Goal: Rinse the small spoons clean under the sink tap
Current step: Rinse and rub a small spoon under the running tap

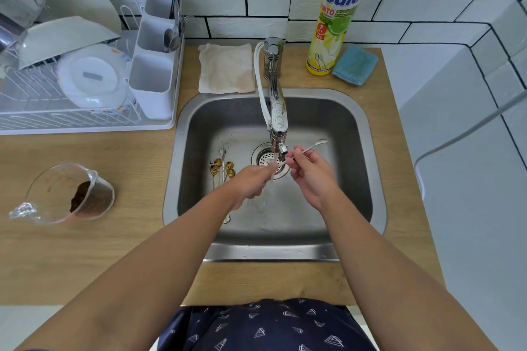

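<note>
The yellow dish soap bottle behind the sink carried a red band with a big white "7", blue script I could not read, the word "PINTO", a lime picture and a small red tag reading "7" and "NEW".

I held one slim silver spoon under the tap, over the sink's drain. My right hand pinched its thin handle between curled fingers, the far end sticking out toward the sink's right wall. My left hand had its fingers curled at the spoon's other end, right in the running water; the blur there hid how they touched it.

The other small spoons lay in a loose bunch on the sink floor left of the drain: several gold ones with round bowls and a silver one among them.

Behind the sink lay a beige cloth and, beside the bottle, a blue sponge. Left of the sink stood a white dish rack with plates and a cutlery caddy, and a glass measuring jug with brown dregs.
</note>
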{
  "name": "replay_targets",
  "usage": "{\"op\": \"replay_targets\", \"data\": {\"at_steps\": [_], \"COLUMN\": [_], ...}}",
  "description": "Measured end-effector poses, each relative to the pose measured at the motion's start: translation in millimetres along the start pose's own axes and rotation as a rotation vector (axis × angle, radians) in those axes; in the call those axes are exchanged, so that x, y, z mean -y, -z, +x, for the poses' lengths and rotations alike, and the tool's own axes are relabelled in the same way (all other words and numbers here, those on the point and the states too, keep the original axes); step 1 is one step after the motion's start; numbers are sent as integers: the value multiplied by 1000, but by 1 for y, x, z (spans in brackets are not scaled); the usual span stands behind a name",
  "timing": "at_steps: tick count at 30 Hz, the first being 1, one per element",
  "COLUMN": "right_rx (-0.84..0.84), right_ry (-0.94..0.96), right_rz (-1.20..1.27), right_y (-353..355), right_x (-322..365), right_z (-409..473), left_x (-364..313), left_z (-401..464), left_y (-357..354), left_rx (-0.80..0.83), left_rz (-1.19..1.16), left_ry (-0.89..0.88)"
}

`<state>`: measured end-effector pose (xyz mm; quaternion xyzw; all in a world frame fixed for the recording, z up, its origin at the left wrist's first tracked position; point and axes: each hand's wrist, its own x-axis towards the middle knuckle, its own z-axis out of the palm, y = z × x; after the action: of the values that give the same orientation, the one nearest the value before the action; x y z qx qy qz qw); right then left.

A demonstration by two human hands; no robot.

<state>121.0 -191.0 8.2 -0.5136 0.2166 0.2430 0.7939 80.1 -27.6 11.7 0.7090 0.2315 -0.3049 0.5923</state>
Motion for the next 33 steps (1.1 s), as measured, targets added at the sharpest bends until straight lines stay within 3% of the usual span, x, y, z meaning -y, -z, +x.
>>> {"op": "replay_targets", "data": {"at_steps": [3,5,8,12,17,19,21,25,33], "right_rx": [41,4,-84,-141,-111,-102,-106,-120,59], "right_ry": [2,35,75,69,43,37,37,48,-11], "right_rz": [-17,-72,-115,-78,-80,-89,-99,-94,-455], "right_y": [-1,-1,-3,-1,0,0,0,2,-13], "right_x": [-4,-4,-2,-4,-9,-11,-10,-4,-22], "right_z": [-2,0,3,3,0,-1,-1,1,-6], "left_x": [-4,-2,2,1,-1,-4,-5,1,6], "left_z": [-1,-1,-1,-2,-1,-2,-4,-12,-18], "left_y": [1,2,0,0,0,-1,0,1,3], "left_rx": [-193,-243,-122,-8,-302,-349,-270,68,-4], "left_rz": [172,321,336,124,281,319,317,132,62], "left_ry": [14,-115,-274,-232,-170,-146,-182,-177,-96]}}
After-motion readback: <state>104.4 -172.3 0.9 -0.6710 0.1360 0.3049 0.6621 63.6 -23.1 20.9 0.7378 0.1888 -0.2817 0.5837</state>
